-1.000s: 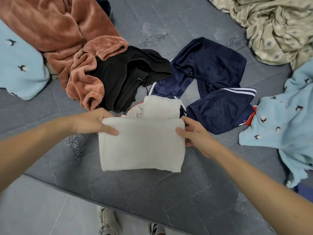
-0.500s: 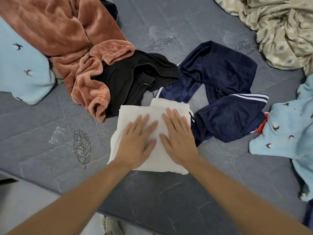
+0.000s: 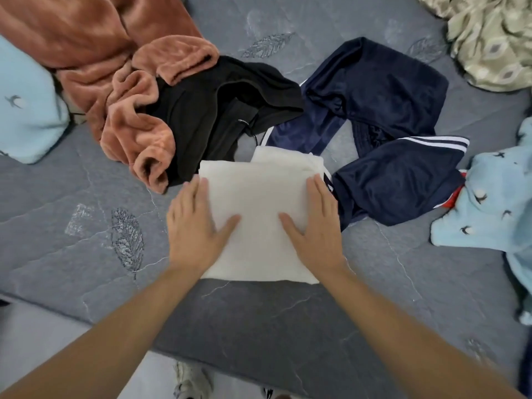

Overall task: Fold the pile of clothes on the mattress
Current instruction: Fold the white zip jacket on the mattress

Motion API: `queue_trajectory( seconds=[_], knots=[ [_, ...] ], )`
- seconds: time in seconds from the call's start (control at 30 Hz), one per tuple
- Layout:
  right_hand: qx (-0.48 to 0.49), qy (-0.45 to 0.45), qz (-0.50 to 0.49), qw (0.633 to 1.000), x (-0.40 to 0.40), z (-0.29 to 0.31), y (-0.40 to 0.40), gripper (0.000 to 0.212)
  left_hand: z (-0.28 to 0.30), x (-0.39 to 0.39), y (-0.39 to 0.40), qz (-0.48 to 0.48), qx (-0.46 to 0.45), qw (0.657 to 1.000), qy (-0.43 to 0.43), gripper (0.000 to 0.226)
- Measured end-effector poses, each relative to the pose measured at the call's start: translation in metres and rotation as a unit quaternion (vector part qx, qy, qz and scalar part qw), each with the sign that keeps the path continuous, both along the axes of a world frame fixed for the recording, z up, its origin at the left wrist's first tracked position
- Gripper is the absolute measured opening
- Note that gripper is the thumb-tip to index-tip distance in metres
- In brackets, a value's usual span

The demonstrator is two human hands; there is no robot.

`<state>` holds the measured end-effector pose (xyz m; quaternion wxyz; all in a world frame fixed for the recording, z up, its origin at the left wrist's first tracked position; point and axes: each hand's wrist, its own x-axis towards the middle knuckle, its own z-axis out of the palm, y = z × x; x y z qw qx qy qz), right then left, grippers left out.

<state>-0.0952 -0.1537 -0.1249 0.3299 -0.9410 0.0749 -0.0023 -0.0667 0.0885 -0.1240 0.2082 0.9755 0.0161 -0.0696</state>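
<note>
A folded cream-white garment (image 3: 259,214) lies flat on the grey mattress (image 3: 259,321) in front of me. My left hand (image 3: 195,226) presses flat on its left edge, fingers straight. My right hand (image 3: 313,226) presses flat on its right edge in the same way. Behind the white garment lie a crumpled black garment (image 3: 213,113), navy sports shorts with white stripes (image 3: 383,139) and a rust-orange fleece (image 3: 109,67).
A light blue bird-print cloth (image 3: 26,110) lies at far left and another light blue cloth (image 3: 495,203) at right. An olive patterned sheet (image 3: 489,38) is bunched at top right. The mattress edge and floor with my shoes (image 3: 193,381) are near the bottom.
One second ago both hands pinched the garment's top corners; then they lay flat side by side at its centre. Now they have slid apart to the left and right edges.
</note>
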Motion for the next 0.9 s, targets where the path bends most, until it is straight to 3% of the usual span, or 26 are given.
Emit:
queue_trajectory(
  seconds=[0.07,0.13,0.27,0.37,0.43,0.5,0.6,0.8,0.9],
  knots=[
    [0.091,0.077,-0.154,0.981,-0.023,0.012,0.002,0.080,0.010,-0.005,0.012,0.143,-0.021,0.986,0.082,0.111],
    [0.174,0.196,-0.264,0.928,-0.027,0.016,0.006,0.074,0.015,-0.002,0.014,0.251,-0.084,0.952,0.156,0.118],
    [0.225,0.293,-0.312,0.875,-0.008,0.016,0.006,0.093,0.016,0.008,0.015,0.308,-0.165,0.901,0.259,0.117],
    [0.363,0.318,-0.317,0.817,-0.004,0.018,-0.002,0.102,0.025,0.012,0.011,0.303,-0.297,0.859,0.286,0.068],
    [0.428,0.342,-0.286,0.786,-0.010,0.023,-0.006,0.099,0.030,0.011,0.008,0.267,-0.346,0.853,0.286,0.044],
    [0.467,0.306,-0.249,0.791,-0.016,0.032,-0.006,0.075,0.041,0.008,0.008,0.235,-0.386,0.857,0.249,0.031],
    [0.496,0.210,-0.240,0.807,-0.028,0.055,-0.002,0.046,0.062,0.000,0.006,0.189,-0.414,0.868,0.201,0.031],
    [0.499,0.144,-0.269,0.811,-0.078,0.121,-0.039,0.024,0.136,-0.017,-0.044,0.073,-0.416,0.888,0.181,0.030],
    [0.481,0.122,-0.297,0.816,-0.111,0.146,-0.087,0.029,0.162,-0.031,-0.096,0.015,-0.412,0.889,0.200,0.031]
  ],
)
